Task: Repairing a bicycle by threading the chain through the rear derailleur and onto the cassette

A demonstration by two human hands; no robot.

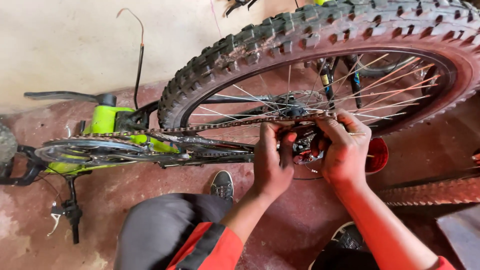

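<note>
Head view, only 1 cam: bike upside down on red floor [125, 200], lime-green frame [102, 120] at left, knobby rear tire [300, 35] arching across top.

Chain [210, 128] runs taut-ish from chainring [85, 150] at left to rear hub area, upper run horizontal, passing in front of spokes [380, 85].

Left hand [272, 160]: grip pinched narrow on chain end near hub, thumb and fingers closed on links.

Right hand [345, 150]: grip likewise closed on chain just beside, fingertips on top of links, palm covering cassette/derailleur zone; red reflector [379, 155] peeking behind wrist. Both hands greasy, touching or nearly touching each other.

Black shoe [222, 184] under frame, grey trouser knee [160, 225] below, red-orange sleeve [210, 247] at bottom. 2nd tire [430, 191] lying on floor at right. Loose cable [140, 55] sticking up at left, pedal [22, 165] at far left.

Risks, as judged: greasy fingers slipping off links, so chain dropping off chainring; fingers pinched betw. chain and sprocket teeth if wheel or crank turns; knuckles close to spokes, scrape likely if wheel spins. Exact join point hidden by hands, can't tell if links meet.
</note>
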